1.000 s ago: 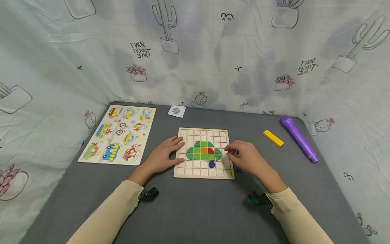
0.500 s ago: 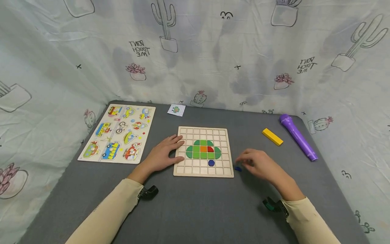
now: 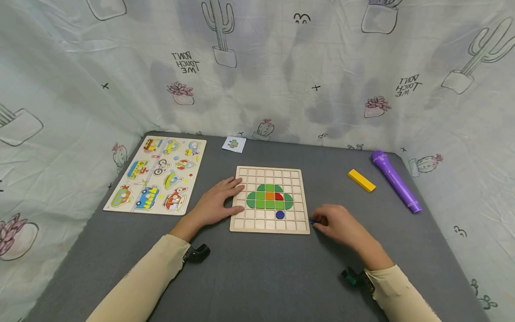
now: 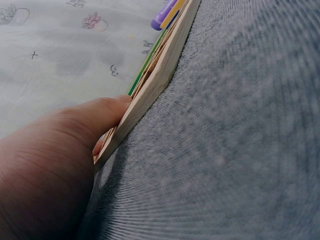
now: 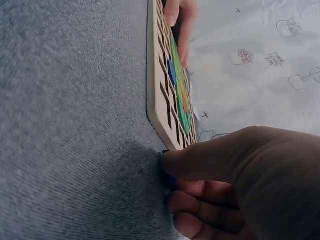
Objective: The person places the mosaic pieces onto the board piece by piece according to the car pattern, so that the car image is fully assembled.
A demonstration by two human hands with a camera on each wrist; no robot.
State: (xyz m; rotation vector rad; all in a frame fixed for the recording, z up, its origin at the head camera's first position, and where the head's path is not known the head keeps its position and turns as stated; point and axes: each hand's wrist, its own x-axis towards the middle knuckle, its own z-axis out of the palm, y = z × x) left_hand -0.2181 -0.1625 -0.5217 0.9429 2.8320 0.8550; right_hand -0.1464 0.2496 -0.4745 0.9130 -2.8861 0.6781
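Observation:
A square wooden grid board (image 3: 251, 224) lies on the grey table. Green, orange and red pieces form a shape (image 3: 260, 205) in its middle cells. One row below sits a round blue piece (image 3: 280, 215). My left hand (image 3: 217, 202) rests on the board's left edge, fingers straight and spread; the left wrist view has its thumb (image 4: 107, 111) against the rim. Just off the board's right edge, my right hand (image 3: 339, 227) pinches a small blue piece (image 5: 171, 181) between thumb and fingers, low over the table. The fingers cover most of that piece.
A vehicle picture board (image 3: 154, 176) lies at the left. At the back is a small pattern card (image 3: 234, 144). A yellow bar (image 3: 361, 180) and a purple toy microphone (image 3: 396, 181) lie at the right. A cactus-print cloth (image 3: 265, 80) hangs behind.
My right hand has drawn back from the board's right side and come down to the blue piece on the table, now pinched. The left hand stays on the board.

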